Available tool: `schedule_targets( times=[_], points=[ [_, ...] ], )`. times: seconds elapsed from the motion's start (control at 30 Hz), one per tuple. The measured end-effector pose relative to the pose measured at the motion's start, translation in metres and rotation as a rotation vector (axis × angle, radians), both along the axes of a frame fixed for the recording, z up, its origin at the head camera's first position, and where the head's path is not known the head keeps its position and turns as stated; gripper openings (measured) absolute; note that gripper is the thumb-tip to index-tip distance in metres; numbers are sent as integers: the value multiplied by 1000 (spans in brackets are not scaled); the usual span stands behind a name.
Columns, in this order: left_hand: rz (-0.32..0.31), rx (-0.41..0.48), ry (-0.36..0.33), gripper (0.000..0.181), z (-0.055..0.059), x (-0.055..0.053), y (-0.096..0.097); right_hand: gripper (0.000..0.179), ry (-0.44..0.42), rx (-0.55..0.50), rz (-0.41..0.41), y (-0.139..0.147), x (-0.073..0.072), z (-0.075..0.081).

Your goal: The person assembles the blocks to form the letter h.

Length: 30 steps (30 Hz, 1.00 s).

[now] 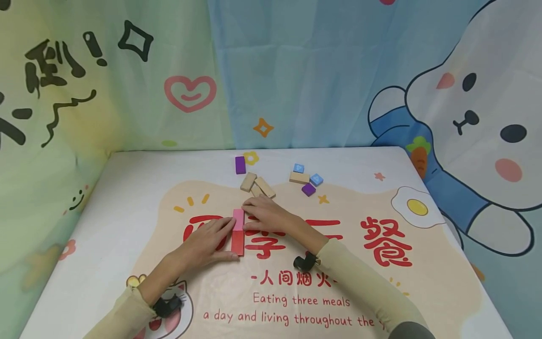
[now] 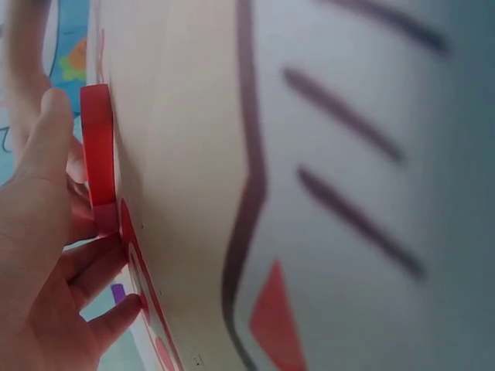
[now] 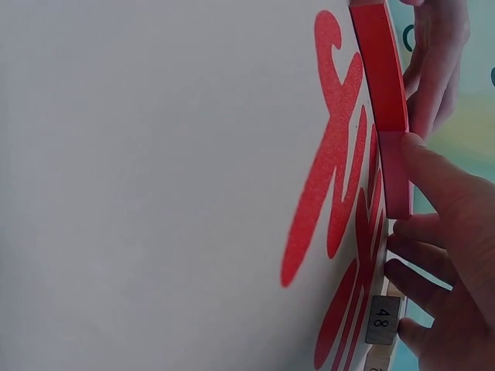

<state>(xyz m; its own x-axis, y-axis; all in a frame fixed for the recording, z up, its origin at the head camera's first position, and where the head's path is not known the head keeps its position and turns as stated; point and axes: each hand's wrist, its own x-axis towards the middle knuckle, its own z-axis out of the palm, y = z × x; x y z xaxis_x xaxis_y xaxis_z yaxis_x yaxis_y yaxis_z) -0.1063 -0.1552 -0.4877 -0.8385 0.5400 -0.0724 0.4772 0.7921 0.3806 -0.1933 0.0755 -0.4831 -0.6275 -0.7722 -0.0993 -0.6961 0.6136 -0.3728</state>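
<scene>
A pink block (image 1: pixel 239 220) and a red block (image 1: pixel 237 243) lie end to end in a straight line on the printed tablecloth. My left hand (image 1: pixel 203 242) rests along their left side, its fingertips by the pink block and its thumb at the near end of the red one. From the other side, my right hand (image 1: pixel 271 216) touches the pink block, with the thumb against its side and the forefinger at its far end. In the right wrist view the right thumb (image 3: pixel 429 162) lies at the pink block (image 3: pixel 397 176), near where it meets the red block (image 3: pixel 379 66).
Beyond the right hand lie several wooden blocks (image 1: pixel 248 181), one marked 48 (image 3: pixel 383 319). A purple block (image 1: pixel 240 165) lies farther back. To the right are another wooden block (image 1: pixel 299 177), two blue blocks (image 1: pixel 316 179) and a second purple block (image 1: pixel 308 189). A printed curtain (image 1: pixel 296 94) hangs behind the table.
</scene>
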Motion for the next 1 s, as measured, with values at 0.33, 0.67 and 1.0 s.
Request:
schedule_targets(
  times=[0.33, 0.67, 1.0],
  points=[
    [7, -14, 68, 80, -1, -3, 3, 61, 25, -24, 9, 0, 1, -4],
    [-7, -8, 89, 80, 0, -6, 3, 62, 37, -37, 6, -1, 1, -5],
    [7, 11, 66, 84, 1, -9, 3, 59, 37, -33, -42, 2, -8, 0]
  ],
)
